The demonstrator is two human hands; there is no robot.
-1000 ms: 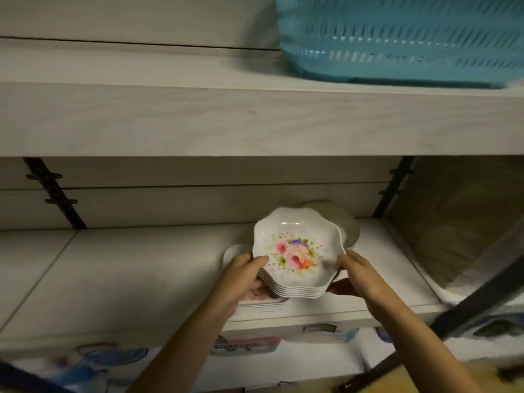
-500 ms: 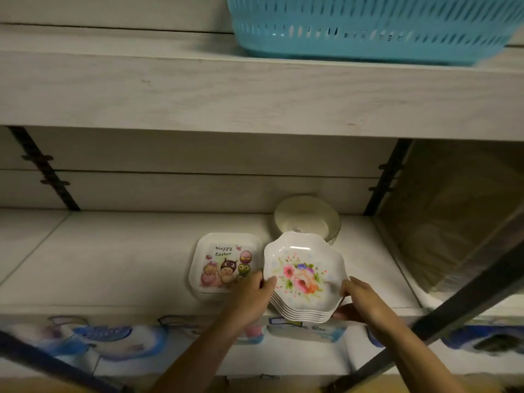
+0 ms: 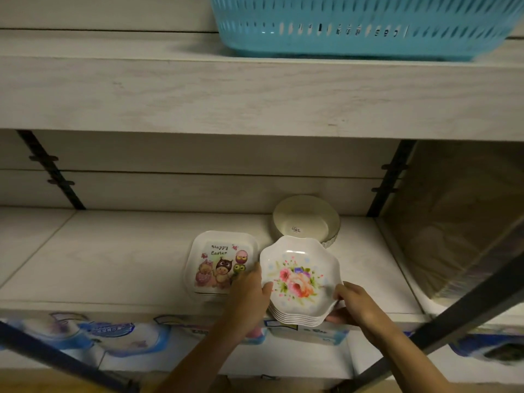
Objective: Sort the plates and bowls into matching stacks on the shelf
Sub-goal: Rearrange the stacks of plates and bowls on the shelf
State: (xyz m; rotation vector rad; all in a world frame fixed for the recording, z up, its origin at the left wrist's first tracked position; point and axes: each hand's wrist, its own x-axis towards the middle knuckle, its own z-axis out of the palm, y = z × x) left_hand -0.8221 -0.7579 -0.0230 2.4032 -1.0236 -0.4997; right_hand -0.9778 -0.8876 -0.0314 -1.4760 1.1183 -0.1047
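Nearest, under the front edge of the shelf point(image 3: 113, 259), lies a row of blue-and-white wrapped packs point(image 3: 113, 333), blurred. Just above them both hands grip a stack of scalloped floral plates point(image 3: 297, 279) at the shelf's front edge, right of centre. The left hand point(image 3: 249, 296) has its thumb hooked over the stack's left rim and its fingers curled round the side. The right hand point(image 3: 357, 304) pinches the right rim, thumb on top and fingers tucked beneath. The stack's near side seems to overhang the front edge, and I cannot tell whether it rests on the board or is held just above it. Just left of it, partly behind the left hand, sits a square Easter plate point(image 3: 218, 262); whether others lie under it cannot be seen. Behind the floral stack, towards the back edge, stands a cream bowl point(image 3: 304, 219), its near rim hidden by the stack. Higher up, a blue basket point(image 3: 354, 26) sits on the upper shelf point(image 3: 255, 95). The likely trouble is letting go with so much of the stack past the edge, since it could tip forward and spill. The smooth nested plates could also slide apart if tilted. Pushing the stack back carelessly might knock the bowl or ride up onto the Easter plate's rim, mixing the sets.
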